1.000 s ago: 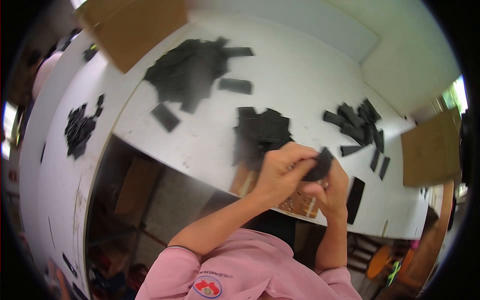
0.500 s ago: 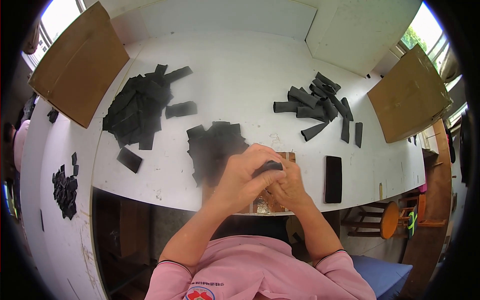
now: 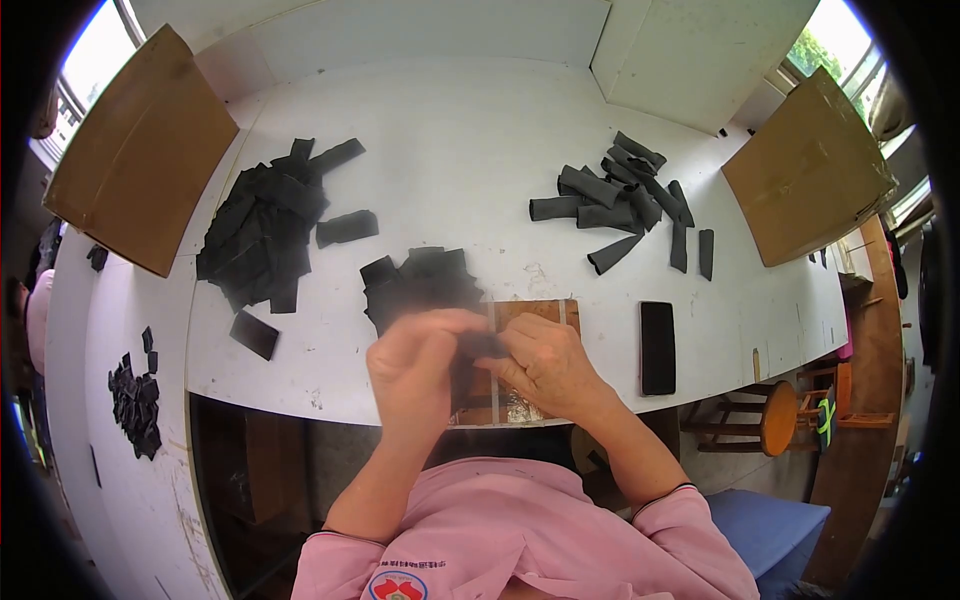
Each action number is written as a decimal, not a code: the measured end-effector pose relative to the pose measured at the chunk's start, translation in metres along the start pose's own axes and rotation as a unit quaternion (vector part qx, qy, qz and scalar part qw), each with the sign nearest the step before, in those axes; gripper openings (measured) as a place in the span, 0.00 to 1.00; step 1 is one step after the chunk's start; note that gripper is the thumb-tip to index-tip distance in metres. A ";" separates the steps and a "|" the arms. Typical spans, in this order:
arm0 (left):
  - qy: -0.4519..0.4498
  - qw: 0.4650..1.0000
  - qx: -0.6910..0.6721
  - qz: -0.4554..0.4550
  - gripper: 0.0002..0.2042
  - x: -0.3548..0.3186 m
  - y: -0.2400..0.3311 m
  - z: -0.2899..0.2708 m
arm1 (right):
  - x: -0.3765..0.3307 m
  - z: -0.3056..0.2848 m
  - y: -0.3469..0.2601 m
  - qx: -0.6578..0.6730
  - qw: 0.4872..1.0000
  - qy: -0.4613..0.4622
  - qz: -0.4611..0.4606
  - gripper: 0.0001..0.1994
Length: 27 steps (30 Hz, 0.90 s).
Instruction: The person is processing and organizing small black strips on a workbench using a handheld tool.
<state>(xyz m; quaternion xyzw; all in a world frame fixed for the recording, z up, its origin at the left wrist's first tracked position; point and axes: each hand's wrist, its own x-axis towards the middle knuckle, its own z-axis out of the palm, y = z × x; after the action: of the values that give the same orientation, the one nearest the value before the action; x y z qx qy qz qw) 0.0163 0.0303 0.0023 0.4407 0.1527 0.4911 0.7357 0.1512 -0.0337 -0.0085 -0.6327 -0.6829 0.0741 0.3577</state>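
Note:
A small black fabric piece point(image 3: 482, 346), blurred, is between my two hands above the table's front edge. My right hand point(image 3: 548, 366) pinches it from the right, with thumb and fingers closed at its end. My left hand point(image 3: 412, 362) is curled around its left end, smeared by motion; its fingertips are partly hidden. Beneath the hands lies a brown cardboard sheet point(image 3: 540, 312) with strips of clear tape. Just beyond my left hand sits a pile of flat black fabric pieces point(image 3: 425, 280), partly covered by that hand.
A larger heap of black pieces point(image 3: 262, 235) lies left on the white table point(image 3: 450, 150). Rolled black tubes point(image 3: 605, 195) are at the far right, and a dark phone point(image 3: 657, 348) nearer. Cardboard boxes point(image 3: 140, 150) flank both sides. A wooden stool point(image 3: 778, 430) stands right.
My hands have moved left and drawn apart, from clasped together around the black piece to side by side with it between them. The whole view has shifted slightly.

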 end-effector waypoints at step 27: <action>0.262 0.810 0.522 -0.052 0.19 0.056 -0.043 -0.119 | 0.027 -0.050 0.029 0.365 0.890 0.161 0.219 0.15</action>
<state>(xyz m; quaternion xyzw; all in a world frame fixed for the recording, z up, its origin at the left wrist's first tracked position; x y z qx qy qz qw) -0.0100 0.1314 -0.0878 0.6044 0.5953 0.3952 0.3521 0.2049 -0.0211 0.0229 -0.5940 -0.3846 0.2916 0.6436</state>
